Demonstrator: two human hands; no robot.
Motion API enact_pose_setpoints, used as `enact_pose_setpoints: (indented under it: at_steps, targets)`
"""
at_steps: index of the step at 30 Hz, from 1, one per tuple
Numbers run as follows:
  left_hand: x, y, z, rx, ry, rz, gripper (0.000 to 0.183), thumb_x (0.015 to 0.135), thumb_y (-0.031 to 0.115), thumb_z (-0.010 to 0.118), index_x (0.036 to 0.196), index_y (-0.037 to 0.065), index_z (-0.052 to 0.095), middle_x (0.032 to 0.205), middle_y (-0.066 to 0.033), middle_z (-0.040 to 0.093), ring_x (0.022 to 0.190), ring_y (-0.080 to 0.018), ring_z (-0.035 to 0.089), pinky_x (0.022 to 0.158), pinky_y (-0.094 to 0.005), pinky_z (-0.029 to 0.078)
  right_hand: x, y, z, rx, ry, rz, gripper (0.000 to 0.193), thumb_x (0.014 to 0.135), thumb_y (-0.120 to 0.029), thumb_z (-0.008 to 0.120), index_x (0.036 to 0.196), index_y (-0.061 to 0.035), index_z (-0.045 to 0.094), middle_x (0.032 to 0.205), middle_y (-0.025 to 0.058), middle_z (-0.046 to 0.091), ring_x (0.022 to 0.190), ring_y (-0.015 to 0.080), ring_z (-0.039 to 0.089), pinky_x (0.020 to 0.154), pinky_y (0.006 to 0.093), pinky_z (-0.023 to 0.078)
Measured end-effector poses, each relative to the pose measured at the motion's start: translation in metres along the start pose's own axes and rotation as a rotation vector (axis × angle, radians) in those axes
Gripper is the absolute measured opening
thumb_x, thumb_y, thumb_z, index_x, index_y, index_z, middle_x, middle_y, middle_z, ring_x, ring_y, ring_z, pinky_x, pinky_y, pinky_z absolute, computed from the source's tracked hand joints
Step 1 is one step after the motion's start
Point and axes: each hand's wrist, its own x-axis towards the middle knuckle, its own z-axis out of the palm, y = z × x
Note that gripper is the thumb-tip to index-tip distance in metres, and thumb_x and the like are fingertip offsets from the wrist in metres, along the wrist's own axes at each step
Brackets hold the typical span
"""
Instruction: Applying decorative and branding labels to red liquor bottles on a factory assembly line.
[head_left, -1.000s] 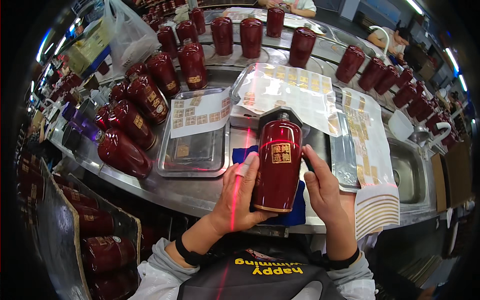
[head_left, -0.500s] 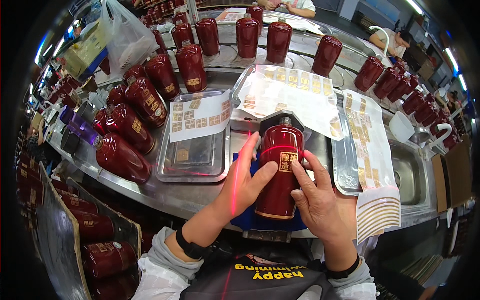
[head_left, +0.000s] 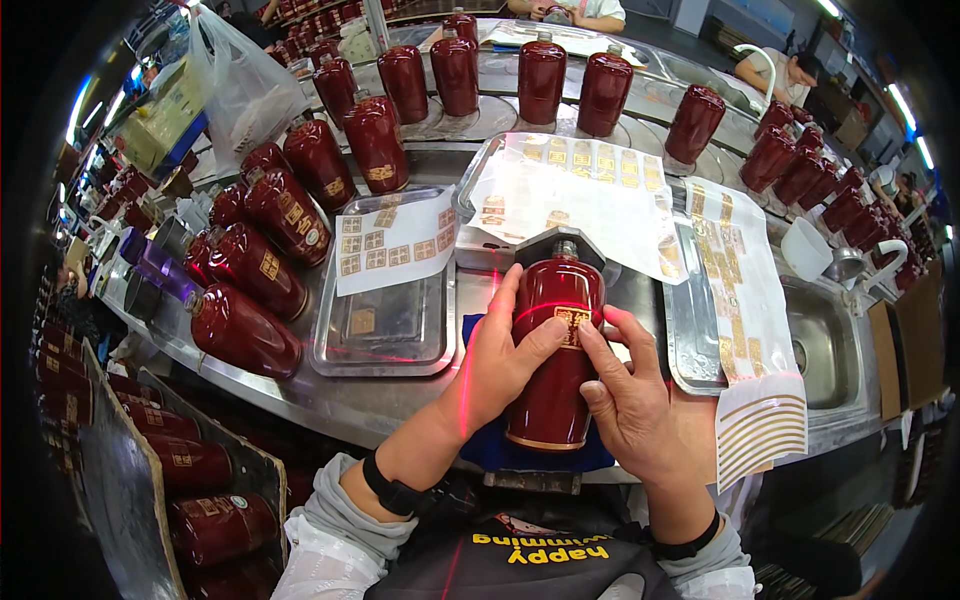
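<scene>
A glossy dark red bottle (head_left: 548, 400) leans back in front of me, its neck in a grey angled rest (head_left: 596, 250). My left hand (head_left: 500, 350) is closed along the bottle's left side, thumb pressed on the left part of a square gold label (head_left: 571, 327). On the right side my right hand (head_left: 632, 400) grips the bottle, a fingertip on the label's right edge and the thumb bent near the glass. Under the bottle lies a blue cloth (head_left: 480, 452). A red laser line crosses the bottle just above the label.
Left of me are a metal tray (head_left: 385, 365) with a gold label sheet (head_left: 385, 250) and several labelled bottles (head_left: 245, 330). More label sheets (head_left: 590, 200) lie ahead and to the right (head_left: 740, 290). Beyond, bottles stand on a round conveyor (head_left: 450, 125). A sink (head_left: 825, 360) is at right.
My left thumb has slid right onto the label, covering part of it. Bottles on the conveyor have shifted to the right. The held bottle stays nearly in place.
</scene>
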Motion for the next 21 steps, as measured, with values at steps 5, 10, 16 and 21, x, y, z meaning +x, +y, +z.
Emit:
enact_pose_setpoints:
  at_steps: [5, 10, 16, 21]
  targets:
    - [-0.001, -0.007, -0.007, -0.263, -0.044, -0.06, 0.087, 0.094, 0.034, 0.064, 0.148, -0.011, 0.013, 0.145, -0.0227, 0.039, 0.133, -0.0232, 0.04, 0.11, -0.0329, 0.033, -0.001, 0.001, 0.001, 0.032, 0.012, 0.008, 0.05, 0.089, -0.013, 0.065, 0.137, -0.009, 0.053, 0.139, 0.0207, 0.041, 0.117, 0.0349, 0.049, 0.101, 0.0409, 0.041]
    - [0.0, -0.006, -0.005, -0.15, -0.061, -0.047, 0.088, 0.094, 0.034, 0.064, 0.148, -0.011, 0.012, 0.146, -0.0232, 0.037, 0.133, -0.0229, 0.04, 0.109, -0.0329, 0.033, 0.0, 0.003, 0.002, 0.016, 0.012, -0.017, 0.052, 0.088, -0.01, 0.065, 0.138, -0.0081, 0.052, 0.14, 0.0205, 0.04, 0.116, 0.0338, 0.05, 0.101, 0.0401, 0.041]
    - [0.0, -0.006, -0.008, -0.253, -0.077, -0.067, 0.085, 0.096, 0.035, 0.06, 0.148, -0.011, 0.012, 0.146, -0.0213, 0.037, 0.134, -0.0221, 0.039, 0.111, -0.0322, 0.031, 0.0, 0.003, 0.001, 0.043, 0.021, -0.015, 0.049, 0.091, -0.015, 0.063, 0.138, -0.0067, 0.052, 0.138, 0.021, 0.041, 0.115, 0.0332, 0.05, 0.101, 0.039, 0.041]
    - [0.006, -0.004, -0.013, -0.443, -0.142, -0.098, 0.084, 0.098, 0.037, 0.057, 0.148, -0.011, 0.01, 0.146, -0.0194, 0.036, 0.134, -0.0213, 0.038, 0.111, -0.0317, 0.03, -0.001, 0.009, -0.001, 0.092, 0.023, -0.012, 0.046, 0.095, -0.023, 0.059, 0.138, -0.0072, 0.052, 0.139, 0.0218, 0.041, 0.118, 0.0333, 0.049, 0.102, 0.0387, 0.04]
